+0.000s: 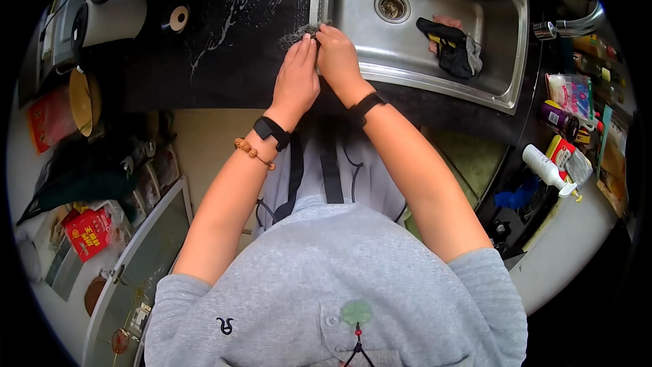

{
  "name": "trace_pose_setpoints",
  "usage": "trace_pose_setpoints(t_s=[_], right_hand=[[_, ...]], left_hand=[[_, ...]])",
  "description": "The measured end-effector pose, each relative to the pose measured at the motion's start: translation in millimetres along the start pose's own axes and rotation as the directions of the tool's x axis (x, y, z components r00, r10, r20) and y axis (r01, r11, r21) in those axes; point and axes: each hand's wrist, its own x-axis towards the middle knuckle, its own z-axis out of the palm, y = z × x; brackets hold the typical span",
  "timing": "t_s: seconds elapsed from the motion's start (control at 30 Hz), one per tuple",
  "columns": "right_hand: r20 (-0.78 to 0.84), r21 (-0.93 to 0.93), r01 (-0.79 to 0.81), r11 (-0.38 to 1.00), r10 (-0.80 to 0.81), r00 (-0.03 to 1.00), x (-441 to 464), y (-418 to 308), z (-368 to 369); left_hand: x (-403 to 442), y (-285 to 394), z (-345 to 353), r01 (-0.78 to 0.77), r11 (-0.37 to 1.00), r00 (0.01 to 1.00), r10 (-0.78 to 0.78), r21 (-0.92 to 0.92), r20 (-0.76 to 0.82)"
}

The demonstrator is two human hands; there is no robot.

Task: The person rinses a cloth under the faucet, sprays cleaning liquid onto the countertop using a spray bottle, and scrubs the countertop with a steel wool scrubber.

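Across black, white-streaked countertop (224, 78), touching grey, wiry scouring pad (292, 38) at twelve o'clock with straight-fingered left hand (297, 81) and bent right hand (339, 60), perhaps paired for firmness, beside stainless-steel sink (390, 47). Cannot tell whether closed around pad.

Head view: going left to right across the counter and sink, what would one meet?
White cylinder, pale disc with dark centre, left hand, right hand, sink drain, dark cloth, curved chrome pipe. The wiry scouring pad overlaps the hands, so I left it out.
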Motion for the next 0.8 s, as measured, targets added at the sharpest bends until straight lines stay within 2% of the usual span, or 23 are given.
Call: trace_pose_setpoints(t_s=[0.03,0.1,0.17,0.2,0.3,0.33,0.43,0.47,0.5,0.57,0.67,0.77,0.8], right_hand=[[0.014,0.021,-0.016,1.000,0.015,1.000,1.0,0.8,-1.3],[0.133,0.049,0.053,0.997,-0.059,0.989,-20.0,-3.4,-14.9],[0.105,0.038,0.103,0.994,-0.106,0.989,-34.6,-10.6,-15.7],[0.166,0.048,0.084,0.995,-0.091,0.982,-33.6,-10.0,-15.1],[0.031,0.011,0.107,0.994,-0.107,0.994,-14.9,-4.0,-5.4],[0.028,0.057,0.084,0.995,-0.086,0.996,-7.3,-0.2,-4.4],[0.155,0.169,0.017,0.986,-0.044,0.987,-12.0,1.6,-17.9],[0.238,0.166,-0.008,0.986,-0.032,0.971,-21.5,-1.0,-25.1],[0.234,0.126,0.088,0.988,-0.116,0.965,-33.5,-2.4,-27.2],[0.207,0.049,0.125,0.991,-0.132,0.969,-41.2,-10.1,-27.3],[0.250,-0.116,0.227,0.967,-0.193,0.949,-18.8,-12.0,-26.1],[0.258,-0.055,0.190,0.980,-0.170,0.951,1.1,9.1,-11.8],[0.244,0.019,0.131,0.991,-0.132,0.961,-3.2,7.2,-21.5]], left_hand=[[-6.6,5.7,-0.5,0.020,1.000,1.000,-0.021,0.010,0.014],[-30.2,11.6,1.4,0.037,0.999,0.999,-0.038,0.035,0.028],[-37.9,15.5,0.3,0.059,0.998,0.997,-0.060,0.019,0.054],[-35.7,17.4,0.1,0.077,0.997,0.996,-0.077,0.002,0.054],[-14.5,15.7,2.6,0.104,0.995,0.994,-0.104,0.002,0.041],[-4.7,13.9,4.6,0.118,0.993,0.992,-0.117,-0.015,0.035],[-17.1,23.6,11.5,0.185,0.982,0.982,-0.184,-0.039,0.034],[-31.4,26.6,13.4,0.200,0.979,0.979,-0.198,-0.034,0.048],[-41.7,29.1,15.2,0.210,0.977,0.977,-0.208,-0.030,0.055],[-48.8,33.2,11.7,0.207,0.978,0.976,-0.204,-0.030,0.074],[-24.4,31.1,3.2,0.162,0.987,0.986,-0.161,-0.011,0.048],[-1.6,18.2,10.4,0.131,0.991,0.990,-0.131,0.014,0.059],[-11.2,20.2,10.4,0.133,0.991,0.988,-0.134,0.023,0.073]])
